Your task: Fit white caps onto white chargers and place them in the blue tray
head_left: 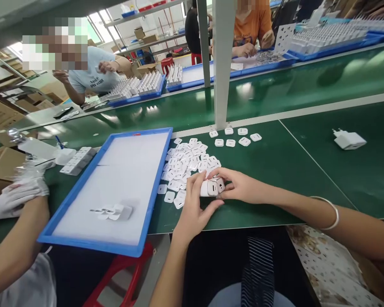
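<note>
Over the green bench, my left hand and my right hand meet around white charger blocks, at least two side by side, their port faces turned toward me. The left fingers wrap over the left side of the blocks, with the thumb below. My right fingers and thumb grip the right-hand block. Just beyond my hands is a heap of small white slotted cover plates. Several more cover plates lie in loose rows behind it.
To the left, a blue-rimmed tray carries a few white charger blocks. A plug charger lies at the right. A white post rises behind the plates. A co-worker's gloved hand is at far left; people sit opposite.
</note>
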`<state>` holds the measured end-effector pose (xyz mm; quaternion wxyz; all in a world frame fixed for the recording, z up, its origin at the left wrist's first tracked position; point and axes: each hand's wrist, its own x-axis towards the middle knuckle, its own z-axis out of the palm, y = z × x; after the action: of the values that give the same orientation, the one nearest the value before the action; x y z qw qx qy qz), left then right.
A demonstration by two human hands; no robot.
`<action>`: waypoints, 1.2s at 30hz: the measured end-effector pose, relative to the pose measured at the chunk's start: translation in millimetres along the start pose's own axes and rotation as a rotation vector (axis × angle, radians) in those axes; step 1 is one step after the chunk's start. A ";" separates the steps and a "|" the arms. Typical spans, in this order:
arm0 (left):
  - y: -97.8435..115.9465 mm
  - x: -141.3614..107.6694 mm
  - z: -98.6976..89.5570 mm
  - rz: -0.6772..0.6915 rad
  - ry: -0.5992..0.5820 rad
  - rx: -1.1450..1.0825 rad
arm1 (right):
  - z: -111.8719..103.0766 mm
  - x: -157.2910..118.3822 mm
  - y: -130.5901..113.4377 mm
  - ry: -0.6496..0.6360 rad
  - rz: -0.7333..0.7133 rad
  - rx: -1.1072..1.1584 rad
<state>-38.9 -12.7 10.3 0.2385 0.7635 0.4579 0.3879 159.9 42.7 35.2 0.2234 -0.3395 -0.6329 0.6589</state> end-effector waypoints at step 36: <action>2.4 -10.7 -1.3 0.045 0.134 -0.190 | -32.1 32.3 12.5 0.452 -0.254 -0.705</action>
<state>-41.8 -23.3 8.7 0.2698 0.7201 0.4166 0.4849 163.4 86.8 18.6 0.3062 -0.4502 -0.7910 0.2792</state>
